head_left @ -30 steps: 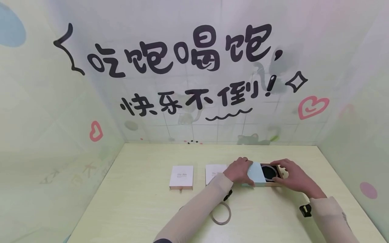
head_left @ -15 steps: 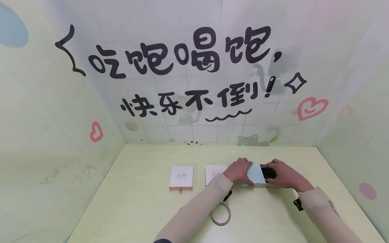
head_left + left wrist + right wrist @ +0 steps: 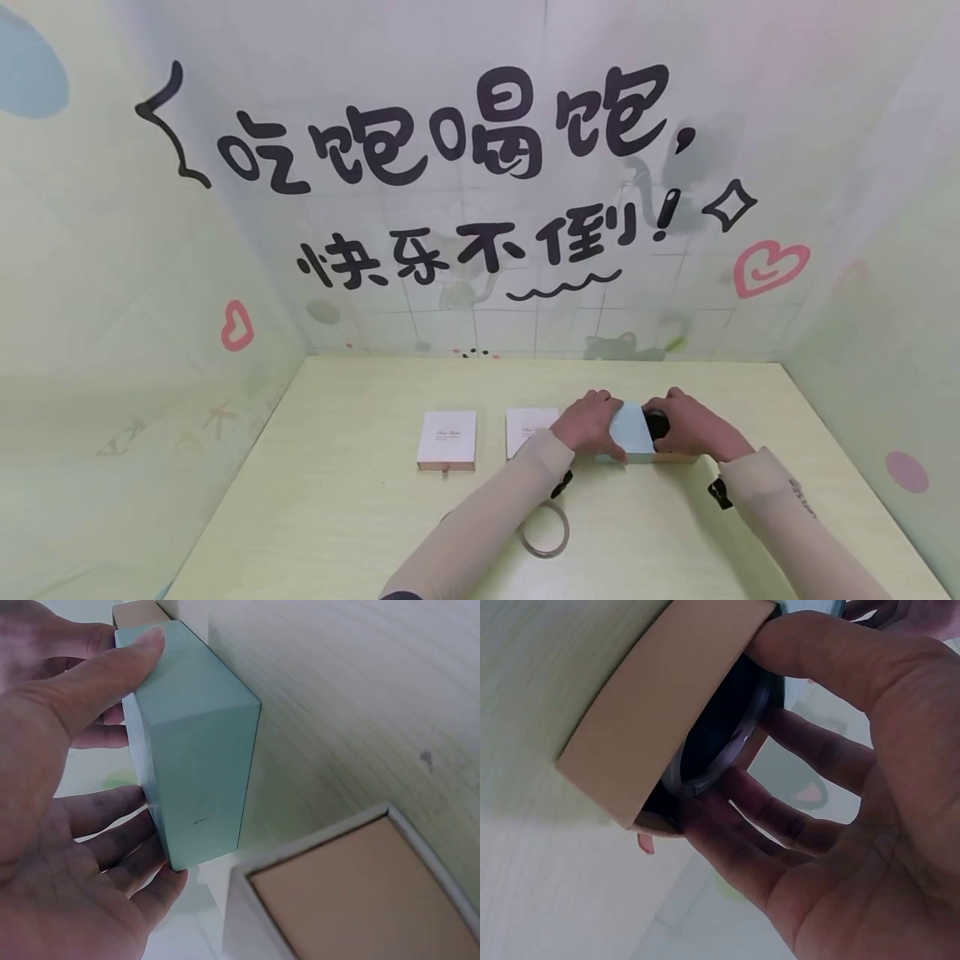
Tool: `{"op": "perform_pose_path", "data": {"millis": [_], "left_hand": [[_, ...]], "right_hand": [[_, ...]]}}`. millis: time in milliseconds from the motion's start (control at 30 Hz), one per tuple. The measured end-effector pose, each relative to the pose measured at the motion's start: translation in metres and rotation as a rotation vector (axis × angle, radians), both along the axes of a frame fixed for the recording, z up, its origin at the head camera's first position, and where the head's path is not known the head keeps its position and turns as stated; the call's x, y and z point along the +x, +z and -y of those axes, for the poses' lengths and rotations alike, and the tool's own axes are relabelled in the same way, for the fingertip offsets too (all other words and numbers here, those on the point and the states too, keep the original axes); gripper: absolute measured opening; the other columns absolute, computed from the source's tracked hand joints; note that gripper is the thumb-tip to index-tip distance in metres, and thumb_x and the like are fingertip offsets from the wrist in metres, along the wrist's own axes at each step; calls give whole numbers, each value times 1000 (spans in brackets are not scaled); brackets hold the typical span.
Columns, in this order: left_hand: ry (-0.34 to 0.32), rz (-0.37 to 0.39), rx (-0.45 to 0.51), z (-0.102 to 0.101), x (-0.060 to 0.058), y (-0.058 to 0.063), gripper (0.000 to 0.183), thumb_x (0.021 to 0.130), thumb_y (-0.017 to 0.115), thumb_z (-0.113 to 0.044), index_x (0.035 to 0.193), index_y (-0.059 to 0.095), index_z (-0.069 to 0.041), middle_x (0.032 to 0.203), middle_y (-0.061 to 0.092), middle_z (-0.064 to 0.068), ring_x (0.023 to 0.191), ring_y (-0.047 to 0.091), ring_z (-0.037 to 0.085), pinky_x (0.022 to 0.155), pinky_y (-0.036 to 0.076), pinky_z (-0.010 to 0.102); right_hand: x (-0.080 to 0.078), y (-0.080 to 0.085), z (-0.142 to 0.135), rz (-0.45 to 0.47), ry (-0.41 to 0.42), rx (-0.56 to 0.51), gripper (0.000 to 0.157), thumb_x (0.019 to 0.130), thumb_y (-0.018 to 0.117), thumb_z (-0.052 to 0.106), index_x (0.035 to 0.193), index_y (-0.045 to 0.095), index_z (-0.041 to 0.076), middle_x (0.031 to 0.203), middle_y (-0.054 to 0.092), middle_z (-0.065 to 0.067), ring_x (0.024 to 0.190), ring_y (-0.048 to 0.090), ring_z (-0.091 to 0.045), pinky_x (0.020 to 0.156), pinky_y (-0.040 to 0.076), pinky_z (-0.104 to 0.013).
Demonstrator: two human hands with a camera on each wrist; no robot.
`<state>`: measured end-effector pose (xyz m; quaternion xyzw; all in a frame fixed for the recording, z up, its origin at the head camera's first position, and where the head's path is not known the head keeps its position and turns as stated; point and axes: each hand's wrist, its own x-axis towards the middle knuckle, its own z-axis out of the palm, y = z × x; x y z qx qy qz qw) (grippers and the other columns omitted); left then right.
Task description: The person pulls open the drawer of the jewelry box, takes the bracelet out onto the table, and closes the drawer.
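My left hand [image 3: 591, 421] grips the light blue sleeve [image 3: 199, 750] of a drawer box, thumb on one face and fingers along the other side. From the sleeve's right end the tan drawer [image 3: 660, 712] sticks out, partly pulled. Inside it lies a greyish bangle [image 3: 724, 761] around a dark cushion. My right hand [image 3: 693, 427] reaches over the drawer, its thumb and curled fingers holding the bangle at opposite sides. In the head view that hand covers most of the drawer.
A white box [image 3: 447, 437] stands to the left, and another white box [image 3: 522, 425] sits partly behind my left hand. In front, a loose bangle [image 3: 545, 554] lies on the table [image 3: 330, 500] beside my left forearm. A printed curtain [image 3: 450, 325] hangs behind.
My right hand has moved left from the drawer's outer end, over the drawer and around the bangle. My left hand and the sleeve stay put.
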<state>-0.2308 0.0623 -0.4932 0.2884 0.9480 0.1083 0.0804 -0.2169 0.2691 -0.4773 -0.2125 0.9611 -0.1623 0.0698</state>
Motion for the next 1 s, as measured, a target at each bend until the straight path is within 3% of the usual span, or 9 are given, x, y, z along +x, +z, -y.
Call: {"op": "perform_pose_path", "data": {"millis": [500, 733, 1000], "left_hand": [[14, 20, 0, -1, 0, -1, 87, 75, 88, -52, 146, 54, -18, 132, 60, -5, 112, 52, 9, 90, 49, 19], [32, 33, 2, -1, -1, -2, 87, 75, 88, -53, 147, 53, -19, 134, 59, -5, 114, 51, 8, 93, 48, 19], [23, 27, 7, -1, 2, 1, 88, 74, 89, -52, 148, 53, -18, 136, 59, -4, 117, 52, 9, 94, 48, 19]], "right_hand": [[-2, 0, -2, -17, 11, -6, 50, 69, 85, 13, 115, 69, 0, 97, 57, -13, 87, 56, -26, 80, 54, -48], [2, -2, -3, -85, -4, -23, 48, 68, 87, 17, 111, 69, 5, 100, 56, -13, 91, 52, -32, 80, 52, -50], [12, -6, -9, -159, -71, -64, 45, 69, 88, 21, 107, 70, 6, 98, 58, -16, 90, 50, -35, 73, 47, -42]]}}
